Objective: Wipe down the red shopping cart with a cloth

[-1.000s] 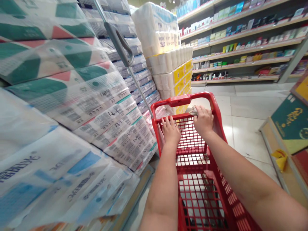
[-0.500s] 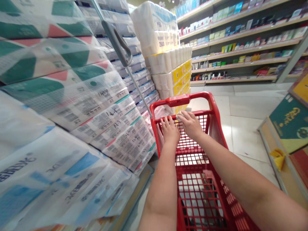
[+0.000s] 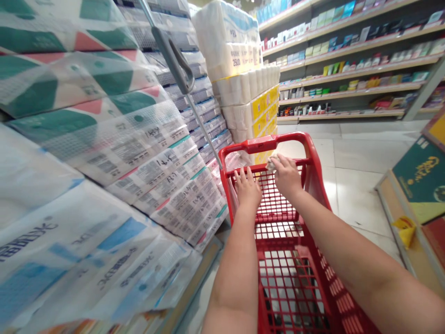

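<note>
A red shopping basket cart (image 3: 264,217) stands in front of me, its grid panel and upper bar facing me. My left hand (image 3: 247,188) lies with spread fingers on the left part of the red crossbar, holding nothing. A crumpled whitish cloth (image 3: 272,162) is in my right hand (image 3: 288,175), whose fingers press it on the crossbar further right. Above and left of the cart, a grey plastic handle (image 3: 174,60) on a metal rod slants down to the basket's left corner.
Wrapped tissue packs (image 3: 132,148) are stacked along the left. Toilet roll packs (image 3: 239,93) stand behind the cart. Shelves of small goods (image 3: 347,79) line the back. A green box (image 3: 422,171) sits on a low wooden display at the right.
My right hand has slid to the right along the crossbar with the cloth. My left hand stays near the same spot on the bar. The view has shifted slightly.
</note>
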The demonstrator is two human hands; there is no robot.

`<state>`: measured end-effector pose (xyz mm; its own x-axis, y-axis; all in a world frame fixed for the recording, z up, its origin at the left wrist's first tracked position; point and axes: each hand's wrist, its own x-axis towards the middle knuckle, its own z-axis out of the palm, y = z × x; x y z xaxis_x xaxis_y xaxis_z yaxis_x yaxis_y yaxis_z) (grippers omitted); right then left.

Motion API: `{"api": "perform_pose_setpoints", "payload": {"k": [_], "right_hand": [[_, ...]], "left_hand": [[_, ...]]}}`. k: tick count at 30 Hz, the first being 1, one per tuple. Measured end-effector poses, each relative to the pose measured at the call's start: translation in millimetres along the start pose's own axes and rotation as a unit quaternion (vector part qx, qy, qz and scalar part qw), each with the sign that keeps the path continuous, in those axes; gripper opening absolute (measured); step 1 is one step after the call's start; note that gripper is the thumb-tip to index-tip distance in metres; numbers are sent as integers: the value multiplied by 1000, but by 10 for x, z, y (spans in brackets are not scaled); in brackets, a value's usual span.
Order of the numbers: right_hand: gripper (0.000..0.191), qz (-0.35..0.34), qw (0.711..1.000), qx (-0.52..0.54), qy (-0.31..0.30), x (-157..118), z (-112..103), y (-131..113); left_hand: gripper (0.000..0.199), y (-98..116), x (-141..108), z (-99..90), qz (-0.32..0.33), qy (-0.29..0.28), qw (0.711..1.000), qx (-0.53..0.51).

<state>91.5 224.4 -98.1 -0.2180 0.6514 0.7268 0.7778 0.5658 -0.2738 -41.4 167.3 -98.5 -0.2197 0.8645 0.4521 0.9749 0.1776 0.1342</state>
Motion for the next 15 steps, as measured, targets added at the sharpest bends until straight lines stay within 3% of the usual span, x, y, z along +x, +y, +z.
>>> {"api": "perform_pose_setpoints", "payload": {"k": [5, 10, 15], "right_hand": [[52, -112, 992, 26, -60, -11, 27, -32], [48, 10, 1000, -10, -2, -16, -4, -51], [49, -76, 995, 10, -60, -13, -20, -105]], "left_hand": [[61, 5, 0, 4, -6, -7, 1000, 4], [61, 1, -2, 14, 1, 1, 1000, -4], [59, 1, -2, 2, 3, 3, 1000, 1]]}}
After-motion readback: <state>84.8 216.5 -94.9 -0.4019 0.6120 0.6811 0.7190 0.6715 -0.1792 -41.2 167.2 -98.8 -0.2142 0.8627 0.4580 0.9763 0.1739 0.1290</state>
